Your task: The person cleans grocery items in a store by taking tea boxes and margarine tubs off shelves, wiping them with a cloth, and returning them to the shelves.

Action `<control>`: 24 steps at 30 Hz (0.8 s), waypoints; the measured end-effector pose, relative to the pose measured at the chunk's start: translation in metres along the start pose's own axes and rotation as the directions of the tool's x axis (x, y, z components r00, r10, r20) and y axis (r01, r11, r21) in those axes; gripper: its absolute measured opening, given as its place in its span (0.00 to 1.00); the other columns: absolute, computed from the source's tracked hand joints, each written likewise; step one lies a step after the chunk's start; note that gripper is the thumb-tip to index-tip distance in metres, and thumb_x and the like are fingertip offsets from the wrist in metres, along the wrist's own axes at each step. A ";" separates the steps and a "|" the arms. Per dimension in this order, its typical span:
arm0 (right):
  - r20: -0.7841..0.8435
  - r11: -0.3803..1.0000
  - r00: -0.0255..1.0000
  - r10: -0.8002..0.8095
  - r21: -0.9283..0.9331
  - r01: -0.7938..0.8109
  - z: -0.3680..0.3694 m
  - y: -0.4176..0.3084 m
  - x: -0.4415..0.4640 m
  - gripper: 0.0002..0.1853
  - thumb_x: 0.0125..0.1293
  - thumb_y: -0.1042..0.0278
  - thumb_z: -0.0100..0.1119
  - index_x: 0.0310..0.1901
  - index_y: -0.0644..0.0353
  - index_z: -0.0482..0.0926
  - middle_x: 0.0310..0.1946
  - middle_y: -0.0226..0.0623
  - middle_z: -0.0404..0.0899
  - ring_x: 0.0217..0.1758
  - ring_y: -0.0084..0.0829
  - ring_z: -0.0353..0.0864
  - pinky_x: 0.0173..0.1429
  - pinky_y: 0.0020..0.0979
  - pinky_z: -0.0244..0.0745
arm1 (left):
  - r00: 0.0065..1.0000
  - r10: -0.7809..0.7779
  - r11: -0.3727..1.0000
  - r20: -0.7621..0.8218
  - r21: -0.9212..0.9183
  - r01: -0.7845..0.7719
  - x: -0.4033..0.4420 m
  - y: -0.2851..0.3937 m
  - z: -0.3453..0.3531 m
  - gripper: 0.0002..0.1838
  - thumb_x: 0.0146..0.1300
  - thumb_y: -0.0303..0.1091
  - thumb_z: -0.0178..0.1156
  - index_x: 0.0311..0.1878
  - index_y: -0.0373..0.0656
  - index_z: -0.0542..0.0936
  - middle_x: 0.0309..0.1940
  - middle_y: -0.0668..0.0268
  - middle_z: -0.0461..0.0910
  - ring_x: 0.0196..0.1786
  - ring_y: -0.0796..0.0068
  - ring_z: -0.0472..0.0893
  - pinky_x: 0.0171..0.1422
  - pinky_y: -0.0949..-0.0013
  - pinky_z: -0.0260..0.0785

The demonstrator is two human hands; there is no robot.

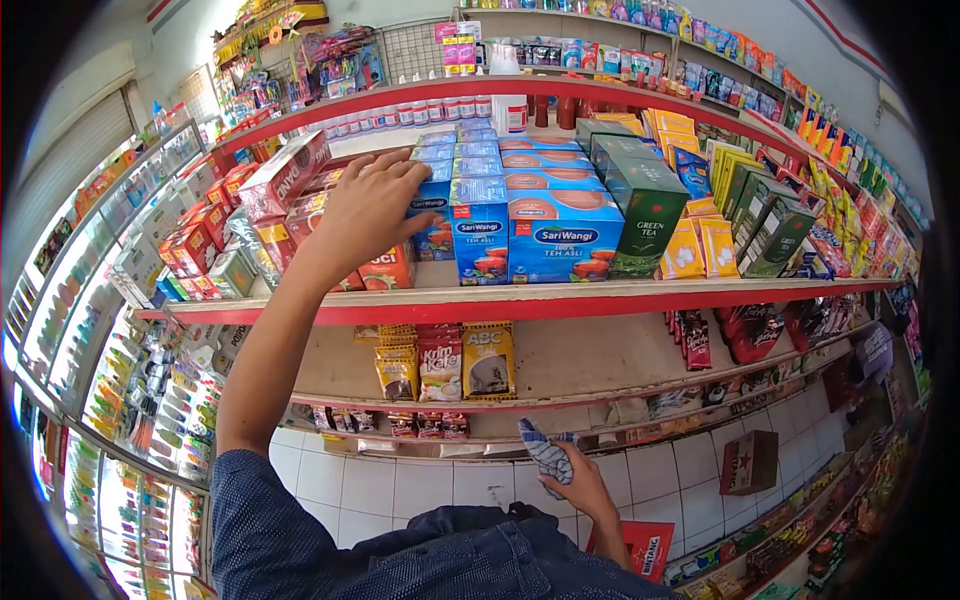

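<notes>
Nearest is your dark-blue dotted fabric shirt. Your left hand spreads over a small blue cardboard SariWangi box; I cannot tell if it grips. Your right hand grips a blue-checked cloth. Right of the left fingers, larger blue "SariWangi Teh Asli" boxes look lined up; the touched row seems unfinished. Farther right: a dark-green "Green Tea" carton.

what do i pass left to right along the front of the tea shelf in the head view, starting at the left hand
Left hand → narrow SariWangi box → wide SariWangi box → Green Tea box → yellow packets
</notes>
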State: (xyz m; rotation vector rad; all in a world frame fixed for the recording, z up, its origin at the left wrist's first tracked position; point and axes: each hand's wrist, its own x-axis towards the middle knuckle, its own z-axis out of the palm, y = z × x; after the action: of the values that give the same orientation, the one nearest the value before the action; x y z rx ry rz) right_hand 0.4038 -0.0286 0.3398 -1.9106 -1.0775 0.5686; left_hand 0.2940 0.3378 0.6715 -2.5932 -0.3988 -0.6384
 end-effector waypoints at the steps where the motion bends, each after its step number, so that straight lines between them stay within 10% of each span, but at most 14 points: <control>1: 0.004 1.000 1.000 0.003 0.000 -0.003 -0.001 0.001 0.000 0.34 0.58 0.60 0.75 0.64 0.56 0.72 0.54 0.54 0.81 0.57 0.52 0.82 0.60 0.44 0.76 | 1.000 -0.001 1.000 0.002 -0.003 0.001 0.001 0.001 -0.001 0.31 0.64 0.50 0.65 0.65 0.42 0.73 0.68 0.56 0.75 0.74 0.58 0.69 0.76 0.51 0.59; 19: 0.085 0.999 0.996 0.032 0.022 -0.034 -0.005 0.017 -0.001 0.37 0.57 0.56 0.77 0.66 0.55 0.71 0.57 0.52 0.81 0.60 0.50 0.80 0.64 0.43 0.74 | 0.986 -0.022 0.936 0.168 -0.343 0.079 0.045 -0.036 -0.019 0.42 0.57 0.36 0.74 0.74 0.46 0.65 0.58 0.56 0.80 0.69 0.56 0.68 0.74 0.54 0.62; 24: 0.067 1.000 0.998 0.005 0.029 -0.007 -0.006 0.017 -0.004 0.35 0.58 0.59 0.76 0.66 0.53 0.71 0.56 0.54 0.81 0.61 0.53 0.81 0.63 0.44 0.75 | 0.999 -0.006 0.934 0.041 -0.357 0.020 0.049 -0.058 -0.062 0.33 0.60 0.42 0.73 0.67 0.42 0.76 0.61 0.56 0.76 0.69 0.58 0.69 0.75 0.59 0.59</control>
State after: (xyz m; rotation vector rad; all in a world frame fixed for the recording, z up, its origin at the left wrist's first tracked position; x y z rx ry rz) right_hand 0.4135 -0.0394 0.3282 -1.8813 -1.1005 0.6522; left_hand 0.2919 0.3664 0.7648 -2.9542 -0.3377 -0.7228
